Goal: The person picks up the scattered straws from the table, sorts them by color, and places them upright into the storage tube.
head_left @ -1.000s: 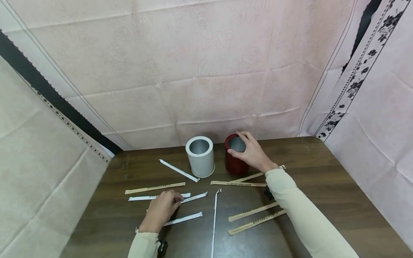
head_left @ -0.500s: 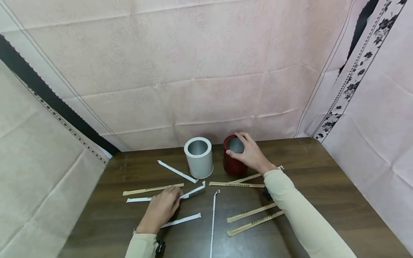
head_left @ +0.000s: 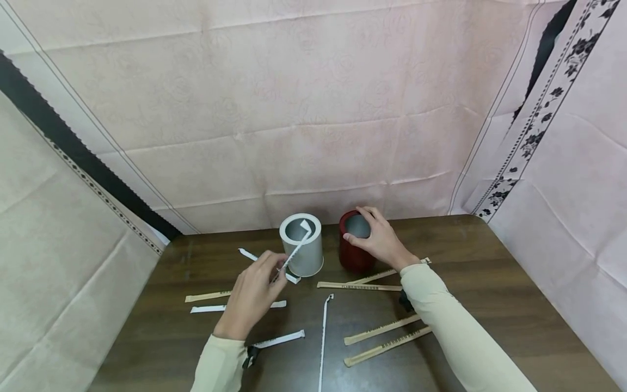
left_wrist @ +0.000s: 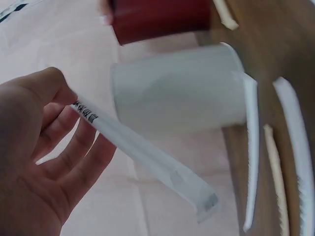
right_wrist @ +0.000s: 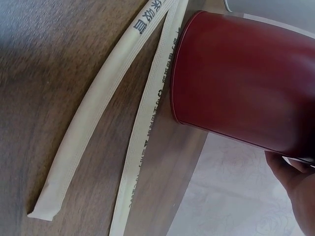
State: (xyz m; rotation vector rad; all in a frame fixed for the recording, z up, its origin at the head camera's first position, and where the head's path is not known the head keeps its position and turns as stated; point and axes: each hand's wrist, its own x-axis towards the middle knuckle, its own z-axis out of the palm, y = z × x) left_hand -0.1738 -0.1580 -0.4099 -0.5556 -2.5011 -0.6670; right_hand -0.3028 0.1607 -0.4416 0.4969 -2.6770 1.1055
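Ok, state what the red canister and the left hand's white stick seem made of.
Red canister: perhaps leatherette or plastic outside, from its smooth, soft sheen. White stick: probably matte paper outside, given its printed characters and flattened end; inside, hidden.

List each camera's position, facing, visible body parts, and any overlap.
Head: on the head, facing forward and down at the table; left hand, right hand, sleeves show.
Left wrist: worn there, facing the held straw and white cup; left hand shows, plus right fingertip.
Right wrist: worn there, facing red cup; part of right hand shows.
Wrist views share the red cup.
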